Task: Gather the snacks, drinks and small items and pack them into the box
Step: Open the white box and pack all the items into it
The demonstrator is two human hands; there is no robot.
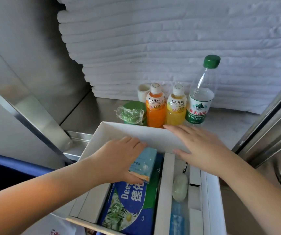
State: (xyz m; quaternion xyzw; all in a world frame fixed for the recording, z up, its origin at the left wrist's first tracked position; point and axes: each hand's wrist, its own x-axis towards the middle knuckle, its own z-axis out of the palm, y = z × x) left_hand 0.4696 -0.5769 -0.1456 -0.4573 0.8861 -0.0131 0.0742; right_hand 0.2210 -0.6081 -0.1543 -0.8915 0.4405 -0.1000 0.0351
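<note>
A white divided box (136, 133) sits on a steel shelf in front of me. My left hand (117, 158) grips a small light-blue packet (144, 165) inside the box's left compartment, above a blue and green wipes pack (129, 206). My right hand (202, 148) lies flat with straight fingers on the box's far wall. The narrow middle compartment holds a pale oval case (180, 187) and a blue tube (177, 219). Behind the box stand an orange drink bottle (155, 107), a yellow drink bottle (176, 107) and a green-capped water bottle (200, 95).
A green tub (133, 106) with crumpled clear wrap (129, 113) and a small white cup (143, 92) stand at the back left of the bottles. A stack of white folded linen (170, 48) fills the back. Steel frame rails (263, 126) flank the shelf.
</note>
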